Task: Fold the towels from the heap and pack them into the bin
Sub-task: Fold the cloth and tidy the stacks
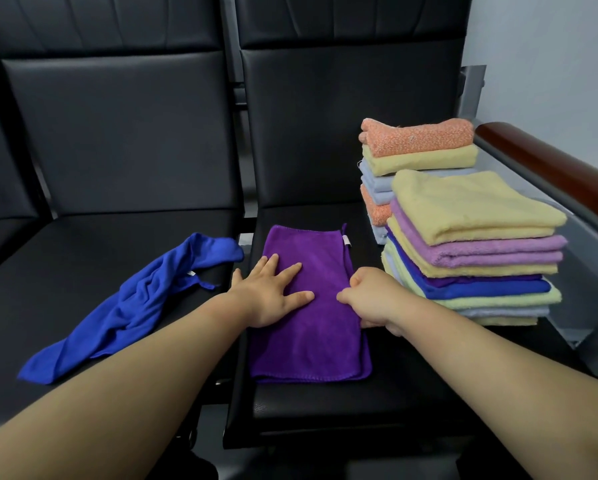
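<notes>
A purple towel (311, 334), folded lengthwise, lies flat on the black seat (325, 407) in front of me. My left hand (273, 292) presses flat on its left half with fingers spread. My right hand (370, 296) pinches the towel's right edge with curled fingers. A crumpled blue towel (134, 303) lies unfolded on the seat to the left. Two stacks of folded towels stand at the right: a near stack (474, 251) topped by a yellow one, and a far stack (418, 147) topped by an orange one. No bin is in view.
Black padded seat backs (124, 126) rise behind the seats. A brown armrest (550, 168) with a grey side panel runs along the right, close against the towel stacks. A gap separates the two seats.
</notes>
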Tool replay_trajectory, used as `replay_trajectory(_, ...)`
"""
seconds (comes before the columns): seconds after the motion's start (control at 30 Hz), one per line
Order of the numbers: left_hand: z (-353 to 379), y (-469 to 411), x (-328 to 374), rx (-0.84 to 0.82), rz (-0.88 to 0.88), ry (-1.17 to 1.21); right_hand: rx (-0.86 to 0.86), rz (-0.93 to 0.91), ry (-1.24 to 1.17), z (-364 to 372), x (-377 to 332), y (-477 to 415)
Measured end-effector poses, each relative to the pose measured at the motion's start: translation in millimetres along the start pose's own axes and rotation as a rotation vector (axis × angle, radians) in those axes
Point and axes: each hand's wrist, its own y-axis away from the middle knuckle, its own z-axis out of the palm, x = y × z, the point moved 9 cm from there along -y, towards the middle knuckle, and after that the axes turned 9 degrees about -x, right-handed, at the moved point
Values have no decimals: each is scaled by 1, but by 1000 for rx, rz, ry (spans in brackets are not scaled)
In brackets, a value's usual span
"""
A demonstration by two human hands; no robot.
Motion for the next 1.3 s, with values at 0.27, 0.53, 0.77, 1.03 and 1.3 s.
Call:
replay_trajectory(0.27, 2, 0, 2, -22, -27, -31, -205, 73, -142, 19, 19, 12)
replay_trajectory(0.53, 4, -5, 1, 6, -47, -76, -283, -5, -87, 24, 27, 21)
replay_trajectory(0.77, -2, 7, 6, 159, -31, -105, -56, -114, 262, 1, 29, 31)
replay_trajectory(1.03, -6, 61, -7, 286, -149, 197, 98, -434, 600, 1, 9, 59)
replay_trajectory(1.3, 18, 110, -2, 153, 90, 320, -80, -528, 645, 26, 6, 71)
